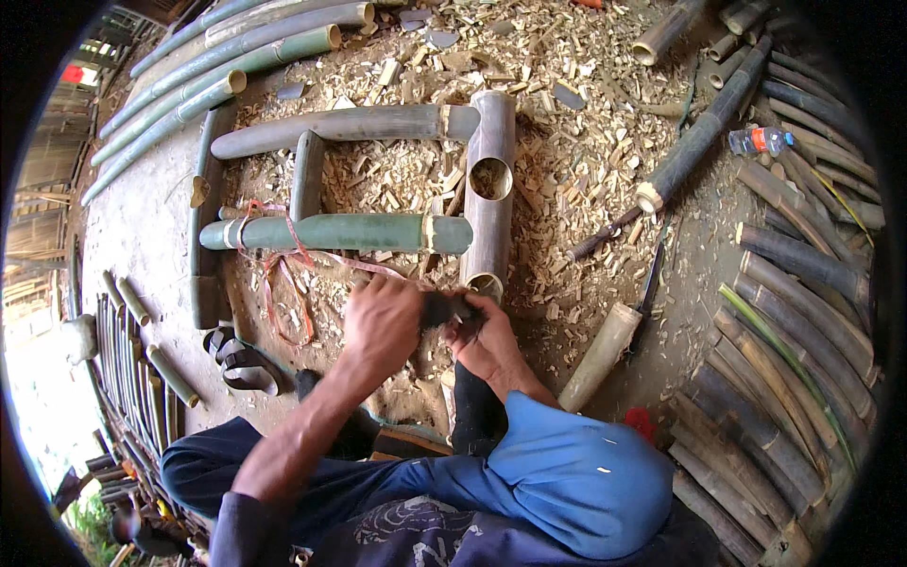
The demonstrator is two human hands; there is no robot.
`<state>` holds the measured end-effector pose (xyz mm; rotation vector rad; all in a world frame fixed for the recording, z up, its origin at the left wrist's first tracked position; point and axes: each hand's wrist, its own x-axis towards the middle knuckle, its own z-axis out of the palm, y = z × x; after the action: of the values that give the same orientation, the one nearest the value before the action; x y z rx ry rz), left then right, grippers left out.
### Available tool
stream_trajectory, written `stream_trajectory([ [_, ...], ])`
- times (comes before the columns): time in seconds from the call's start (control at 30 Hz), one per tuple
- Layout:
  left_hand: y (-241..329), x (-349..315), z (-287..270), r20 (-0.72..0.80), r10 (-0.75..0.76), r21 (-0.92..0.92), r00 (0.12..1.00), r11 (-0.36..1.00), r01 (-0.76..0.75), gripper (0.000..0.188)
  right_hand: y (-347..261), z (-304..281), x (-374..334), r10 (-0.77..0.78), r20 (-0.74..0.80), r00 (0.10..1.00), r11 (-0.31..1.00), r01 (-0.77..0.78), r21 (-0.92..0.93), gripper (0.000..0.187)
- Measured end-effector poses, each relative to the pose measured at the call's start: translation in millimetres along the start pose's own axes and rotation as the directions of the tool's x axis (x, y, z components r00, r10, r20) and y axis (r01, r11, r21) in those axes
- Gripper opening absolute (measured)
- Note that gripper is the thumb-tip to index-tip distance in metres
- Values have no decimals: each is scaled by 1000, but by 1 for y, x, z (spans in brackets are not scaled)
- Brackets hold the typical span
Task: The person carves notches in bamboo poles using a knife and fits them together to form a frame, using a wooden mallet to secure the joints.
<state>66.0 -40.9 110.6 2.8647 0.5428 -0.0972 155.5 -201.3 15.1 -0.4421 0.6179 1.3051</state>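
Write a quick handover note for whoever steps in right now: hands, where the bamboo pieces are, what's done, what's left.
Left hand and right hand: both closed on a small dark tool, at the near end of the upright bamboo post.
Done: two holes cut in the post; two green crosspieces meet it.
Left: the hands are on the post's near end; how far that is along cannot be seen.
Pink strap lies loose beside it.

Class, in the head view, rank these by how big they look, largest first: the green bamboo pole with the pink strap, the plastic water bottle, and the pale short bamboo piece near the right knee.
1. Green bamboo pole
2. Pale short bamboo piece
3. Plastic water bottle
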Motion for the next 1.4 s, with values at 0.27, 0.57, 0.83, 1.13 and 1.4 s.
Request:
stream_trajectory([
  [0.27,-14,2,-10,504,-381,-43,775,886,463,30,-3,17,-2,40,-42,998,979,-47,-199,20],
  [0.57,3,20,-26,139,109,107,984,986,-124,5,10,-15,11,19,108,994,979,-41,202,21],
  [0.83,-8,-5,-8,497,-447,-4,744,856,517,37,-2,26,-6,-2,-125,992,952,-36,-305,28],
  [1.13,16,38,-18,200,152,152,968,971,-184,8,4,-13,9,-17,-57,998,973,30,231,22],
  [1.4,5,-18,-17,574,-489,-88,657,761,643,48,-5,30,-5,-18,-175,984,885,-66,-460,28],
])
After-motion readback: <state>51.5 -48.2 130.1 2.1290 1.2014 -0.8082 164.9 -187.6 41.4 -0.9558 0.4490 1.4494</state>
